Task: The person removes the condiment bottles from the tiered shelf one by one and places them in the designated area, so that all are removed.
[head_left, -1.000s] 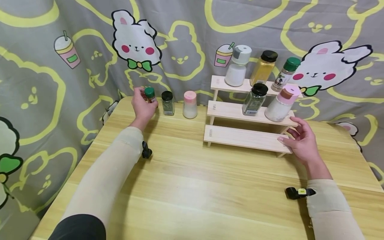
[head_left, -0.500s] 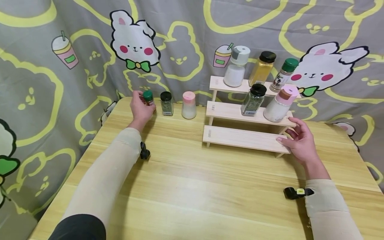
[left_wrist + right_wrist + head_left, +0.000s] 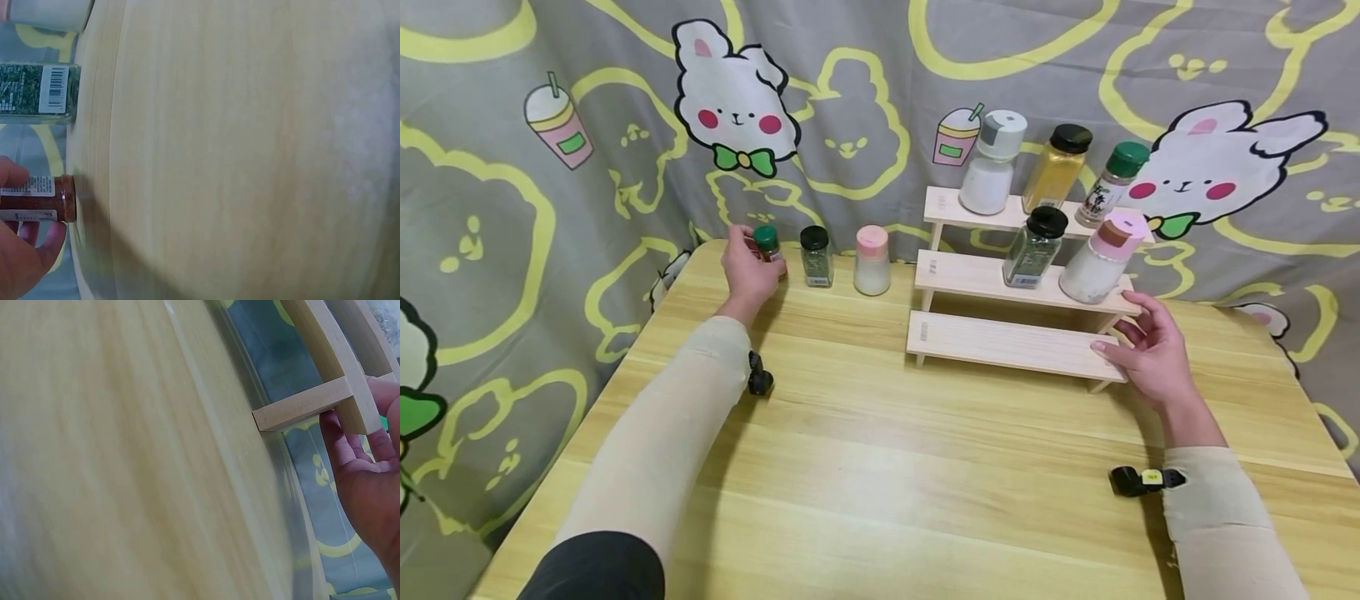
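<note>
1. Red-brown spice jar (image 3: 40, 200) is at the bench's (image 3: 850, 467) back left, pinched between the left hand's (image 3: 749, 271) thumb and fingers.
2. It stands upright, long axis parallel to the neighbouring herb jar (image 3: 816, 260).
3. Left wrist view shows its contents clearly; only the head view shows its green cap (image 3: 765, 237).
4. Right hand (image 3: 1157, 350) grips the wooden rack's (image 3: 1000, 342) right end.

A grey curtain (image 3: 842, 187) hangs along the far side and down the left, printed with yellow outlines, white rabbits (image 3: 730, 96) with green bows, and pink cups (image 3: 559, 125). Before it stands a pale wood table (image 3: 850, 400), its grain running left to right, a soft glare (image 3: 880, 475) whitening the near middle.
</note>
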Available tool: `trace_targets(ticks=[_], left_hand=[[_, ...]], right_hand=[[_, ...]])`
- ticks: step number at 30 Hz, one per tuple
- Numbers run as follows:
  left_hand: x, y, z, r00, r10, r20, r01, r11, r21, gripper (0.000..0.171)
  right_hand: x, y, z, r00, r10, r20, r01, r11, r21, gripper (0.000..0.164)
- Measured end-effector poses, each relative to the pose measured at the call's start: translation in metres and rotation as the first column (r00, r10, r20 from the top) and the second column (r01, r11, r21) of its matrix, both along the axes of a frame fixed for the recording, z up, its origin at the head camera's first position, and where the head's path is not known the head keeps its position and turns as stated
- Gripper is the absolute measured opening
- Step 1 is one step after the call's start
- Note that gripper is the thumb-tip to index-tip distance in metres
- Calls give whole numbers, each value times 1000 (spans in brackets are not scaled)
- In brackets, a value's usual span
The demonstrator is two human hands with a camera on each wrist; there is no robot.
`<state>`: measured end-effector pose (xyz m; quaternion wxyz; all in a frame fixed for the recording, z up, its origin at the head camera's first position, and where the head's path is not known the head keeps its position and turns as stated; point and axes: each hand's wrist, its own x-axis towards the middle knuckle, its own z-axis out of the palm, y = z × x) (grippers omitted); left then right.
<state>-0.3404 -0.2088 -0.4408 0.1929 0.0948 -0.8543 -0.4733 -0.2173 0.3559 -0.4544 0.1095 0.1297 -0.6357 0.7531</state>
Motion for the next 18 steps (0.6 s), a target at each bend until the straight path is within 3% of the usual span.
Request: trace_targets(ticks=[8,18], left_hand=[[3,-2,4,999,-20,45,19,999,40,68],[15,-4,2,999,-20,28,19,998,53,78]], right_hand=[[-1,-1,1,1000,-9,12,9,1000,8,83],[1,-1,2,999,-26,28,25,999,21,83]])
